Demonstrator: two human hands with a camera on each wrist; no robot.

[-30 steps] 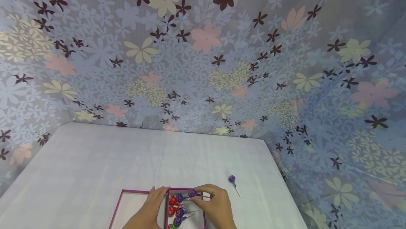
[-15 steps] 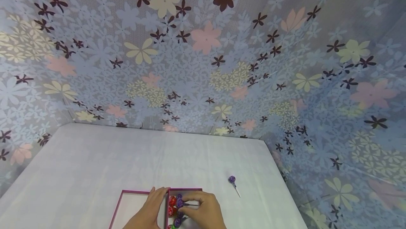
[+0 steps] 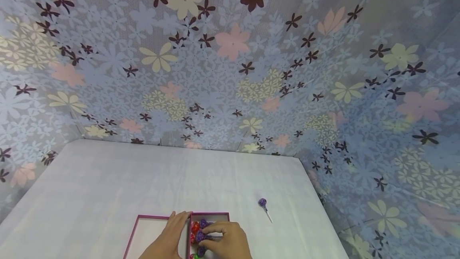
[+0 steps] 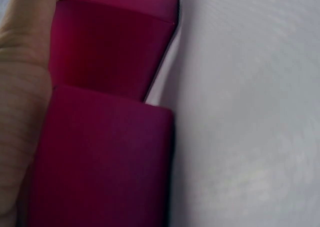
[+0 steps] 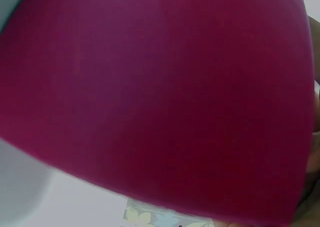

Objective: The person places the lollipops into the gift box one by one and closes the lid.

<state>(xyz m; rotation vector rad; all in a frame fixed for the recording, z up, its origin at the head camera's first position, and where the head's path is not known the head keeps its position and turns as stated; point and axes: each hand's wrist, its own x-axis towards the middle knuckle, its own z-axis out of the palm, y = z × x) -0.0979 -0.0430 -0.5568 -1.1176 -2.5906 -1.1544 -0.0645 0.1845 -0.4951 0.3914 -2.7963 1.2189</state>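
My right hand (image 3: 230,241) reaches over the right compartment of the magenta-edged box (image 3: 212,213), pinching a purple-wrapped lollipop (image 3: 200,236) between thumb and fingers. Its stick points right, partly under the hand. Around it lie red lollipops (image 3: 195,226), another purple one (image 3: 203,223), one lower down, and a green-wrapped one (image 3: 194,256). My left hand (image 3: 168,237) rests with extended fingers along the wall between the two halves, fingertips at the far rim. In the left wrist view the left hand (image 4: 25,97) lies against the magenta wall (image 4: 100,157). Magenta cardboard (image 5: 165,97) hides most of the right hand's work in its wrist view.
A single purple lollipop (image 3: 262,202) lies on the white-covered table (image 3: 143,179), beyond and right of the box. The white-lined left half (image 3: 149,227) of the box lies beside the filled one. Floral cloth (image 3: 223,71) hangs behind the table and along its sides.
My right hand has carried the purple lollipop left and down into the right compartment, beside the red ones. The left hand has stayed in place.
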